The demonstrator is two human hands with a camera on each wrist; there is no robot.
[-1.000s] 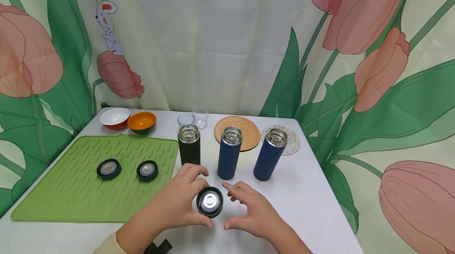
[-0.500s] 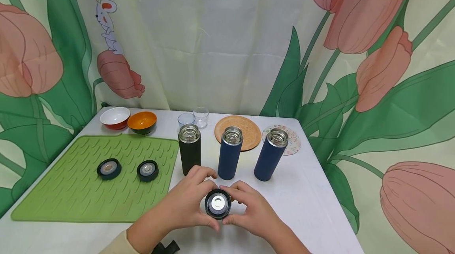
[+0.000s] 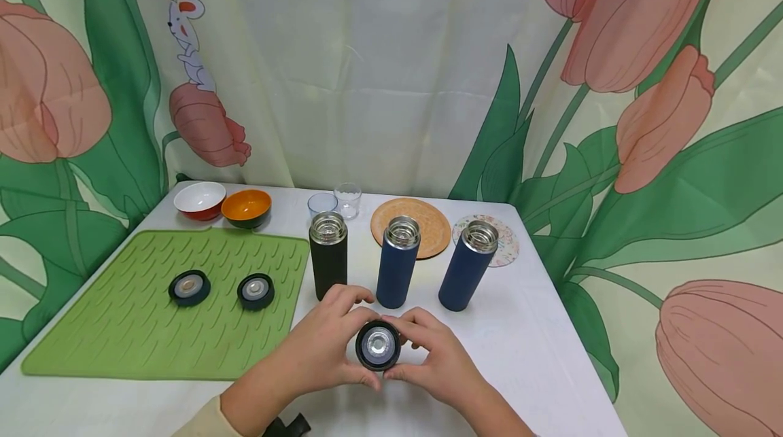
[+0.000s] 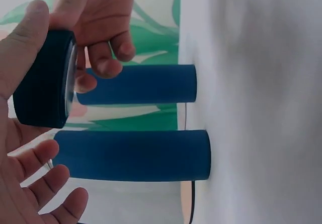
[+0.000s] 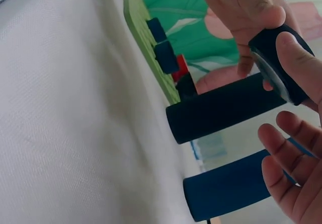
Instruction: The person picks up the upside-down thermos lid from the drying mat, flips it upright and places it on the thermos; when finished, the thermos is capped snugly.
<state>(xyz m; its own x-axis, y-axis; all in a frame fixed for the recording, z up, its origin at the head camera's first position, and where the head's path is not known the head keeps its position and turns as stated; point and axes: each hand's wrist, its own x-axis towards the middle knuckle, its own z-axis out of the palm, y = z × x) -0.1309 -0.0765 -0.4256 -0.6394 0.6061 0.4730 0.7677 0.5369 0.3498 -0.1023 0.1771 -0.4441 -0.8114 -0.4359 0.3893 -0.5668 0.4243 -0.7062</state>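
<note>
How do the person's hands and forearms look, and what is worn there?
The left hand and right hand are bare, with no gloves or rings visible. A plain cream sleeve ends on the left forearm; the right forearm shows no sleeve in view.

A white table (image 3: 520, 369) is carrying everything. A green mat (image 3: 122, 335) is lying along its left edge. In the far left corner a white-and-red bowl (image 3: 199, 200) and an orange bowl (image 3: 246, 206) are standing side by side. By the middle of the far edge a bluish glass (image 3: 319, 205) and a clear glass (image 3: 349, 200) are standing close together; rightward, a round brown board (image 3: 433, 226) is lying flat, and a floral disc (image 3: 505, 244) is lying near the far right corner. Nearer in, a black bottle (image 3: 329, 261), a middle blue bottle (image 3: 398, 270) and a right-hand blue bottle (image 3: 467, 272) are standing upright, spaced apart.
</note>
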